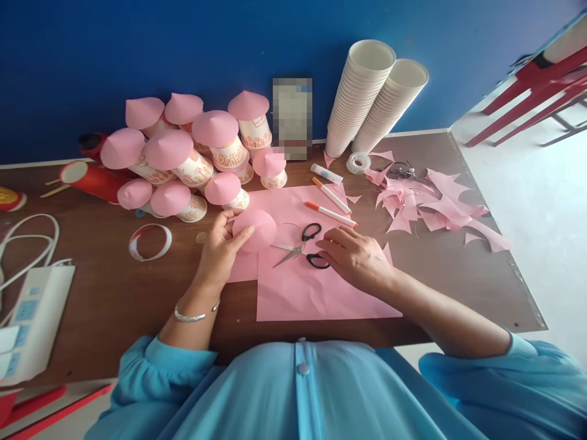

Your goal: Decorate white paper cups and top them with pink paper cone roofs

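Note:
Between the thumb and fingers of my left hand is a round pink paper disc, held above the table. My right hand hovers palm down beside the scissors, its fingers loosely bent and not through the loops. The scissors lie with spread blades and black handles on pink paper sheets. Just beyond them are a red-capped marker, an orange-capped marker and a glue stick.
Paper cups with pink cone roofs crowd the back left. Two tall stacks of white cups stand by the blue wall, near a tape roll. Pink scraps lie right. A paper ring and power strip are left.

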The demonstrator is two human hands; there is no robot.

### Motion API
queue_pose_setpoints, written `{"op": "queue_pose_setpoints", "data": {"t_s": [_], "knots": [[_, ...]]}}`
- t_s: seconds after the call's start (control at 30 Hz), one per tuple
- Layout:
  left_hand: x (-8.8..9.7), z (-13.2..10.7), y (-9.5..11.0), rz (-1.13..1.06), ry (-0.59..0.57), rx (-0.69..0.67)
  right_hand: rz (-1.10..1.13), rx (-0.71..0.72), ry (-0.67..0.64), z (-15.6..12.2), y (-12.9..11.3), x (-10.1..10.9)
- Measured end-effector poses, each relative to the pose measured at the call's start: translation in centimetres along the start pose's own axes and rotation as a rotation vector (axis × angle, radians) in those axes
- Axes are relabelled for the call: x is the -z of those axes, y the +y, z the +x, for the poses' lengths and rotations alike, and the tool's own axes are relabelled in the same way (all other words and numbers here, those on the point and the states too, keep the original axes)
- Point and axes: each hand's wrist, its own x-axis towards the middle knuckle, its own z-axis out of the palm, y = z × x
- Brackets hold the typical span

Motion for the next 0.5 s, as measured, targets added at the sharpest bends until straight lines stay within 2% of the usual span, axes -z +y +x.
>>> {"op": "queue_pose_setpoints", "data": {"t_s": [0.1, 0.23, 0.37, 0.5], "knots": [[-0.2, 0.3, -0.3, -0.024, 0.009, -0.016, -0.076, 0.089, -0.03, 0.9, -1.0, -0.5], [-0.1, 0.4, -1.1, 0.03, 0.038, -0.028, -0.081, 0.132, -0.071, 2.5, -2.1, -0.8], [0.0, 0.5, -1.5, 0.094, 0.03, -0.061, -0.154, 0.192, -0.104, 3.2, -2.1, -1.2], [0.1, 0.7, -1.4, 0.103, 0.012, -0.069, -0.225, 0.235, -0.079, 3.4, -1.8, -1.7]]}}
